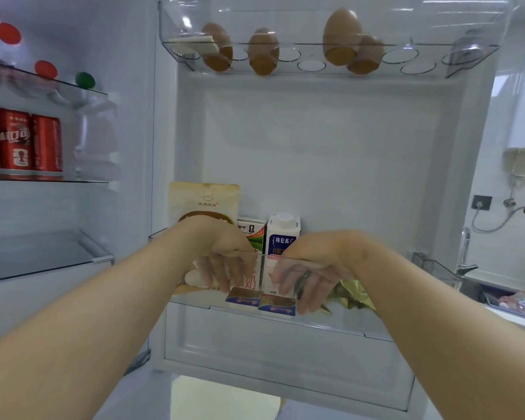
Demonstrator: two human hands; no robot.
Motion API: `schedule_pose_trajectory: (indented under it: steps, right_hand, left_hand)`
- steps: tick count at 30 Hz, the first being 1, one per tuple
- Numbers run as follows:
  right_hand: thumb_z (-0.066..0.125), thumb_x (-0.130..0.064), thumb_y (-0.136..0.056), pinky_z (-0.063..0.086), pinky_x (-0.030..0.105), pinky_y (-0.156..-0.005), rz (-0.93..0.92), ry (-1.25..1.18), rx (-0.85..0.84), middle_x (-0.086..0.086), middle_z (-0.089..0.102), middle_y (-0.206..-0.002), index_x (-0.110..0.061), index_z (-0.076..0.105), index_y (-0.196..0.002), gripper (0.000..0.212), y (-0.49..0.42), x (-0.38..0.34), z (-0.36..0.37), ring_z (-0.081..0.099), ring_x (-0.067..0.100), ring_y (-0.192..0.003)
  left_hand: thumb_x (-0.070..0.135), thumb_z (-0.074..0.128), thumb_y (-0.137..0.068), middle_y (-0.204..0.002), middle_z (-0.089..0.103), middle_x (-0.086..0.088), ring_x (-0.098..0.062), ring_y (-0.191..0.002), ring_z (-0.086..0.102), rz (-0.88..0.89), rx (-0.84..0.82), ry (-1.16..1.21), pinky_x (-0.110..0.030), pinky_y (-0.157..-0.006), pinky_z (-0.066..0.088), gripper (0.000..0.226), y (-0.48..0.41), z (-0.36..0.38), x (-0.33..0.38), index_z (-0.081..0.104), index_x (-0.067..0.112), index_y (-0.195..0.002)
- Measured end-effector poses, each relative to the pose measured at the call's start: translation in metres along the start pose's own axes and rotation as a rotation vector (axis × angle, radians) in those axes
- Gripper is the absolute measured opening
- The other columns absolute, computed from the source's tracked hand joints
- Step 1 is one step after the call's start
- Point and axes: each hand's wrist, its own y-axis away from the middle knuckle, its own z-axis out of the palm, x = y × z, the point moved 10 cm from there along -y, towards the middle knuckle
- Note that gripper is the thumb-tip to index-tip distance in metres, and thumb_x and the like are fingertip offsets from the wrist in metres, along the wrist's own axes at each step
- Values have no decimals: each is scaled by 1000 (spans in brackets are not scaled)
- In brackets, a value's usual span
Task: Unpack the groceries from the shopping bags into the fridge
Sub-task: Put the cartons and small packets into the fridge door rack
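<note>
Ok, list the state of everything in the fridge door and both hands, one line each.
Fridge door, open.
Egg tray, four eggs seated, several holes empty.
White carton, upright, cap on.
Pouch, upright in the door bin.
Gold packet, crumpled.
Left hand, reaching down inside the bin at a small box, grip unclear.
Right hand, likewise at the second small box.

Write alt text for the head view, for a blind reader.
The left hand and right hand reach into a clear fridge door bin, fingers at two small blue boxes in front of milk cartons. Eggs sit in the tray above; red cans stand at left.
</note>
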Motion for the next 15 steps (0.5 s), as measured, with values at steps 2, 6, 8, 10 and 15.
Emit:
schedule_pose_trajectory:
  steps: [2, 6, 8, 10, 15]
  right_hand:
    - [58, -23, -89, 57, 28, -57, 2, 7, 28, 9, 66, -109, -7, 60, -111, 27, 2, -1, -1, 69, 30, -76]
    - [54, -32, -92, 56, 26, -54, -101, 34, 205, 6, 67, -87, -7, 62, -95, 26, 13, -13, -13, 66, 19, -61]
    - [56, -28, -90, 54, 26, -55, -196, 80, 378, 7, 70, -83, -9, 63, -94, 21, 24, -24, -25, 64, 16, -58]
    - [56, -30, -87, 52, 27, -58, -293, 217, 598, 1, 69, -82, -15, 65, -88, 17, 42, -36, -36, 63, 14, -64]
    - [48, -34, -88, 50, 31, -67, -413, 444, 967, -8, 65, -87, -24, 60, -90, 15, 84, -40, -35, 59, 16, -78]
  left_hand:
    - [26, 51, -94, -121, 63, -15, -30, -110, 61, 24, 34, -11, -37, -87, 51, 36, 7, -4, 4, 56, 5, -124]
    - [26, 53, -92, -87, 70, -5, -18, -71, 68, 80, 57, 113, -26, -59, 53, 26, 16, -6, 6, 64, 9, -109]
    - [28, 55, -89, -80, 71, -3, -14, -62, 64, 164, 180, 140, -23, -55, 50, 23, 18, -18, 10, 67, 12, -100]
    - [31, 56, -88, -78, 70, 0, -11, -62, 63, 230, 278, 141, -24, -58, 50, 19, 23, -26, 13, 67, 16, -92]
    - [37, 54, -87, -85, 64, 10, -11, -81, 60, 347, 614, 101, -31, -71, 50, 13, 54, -44, 22, 62, 27, -87]
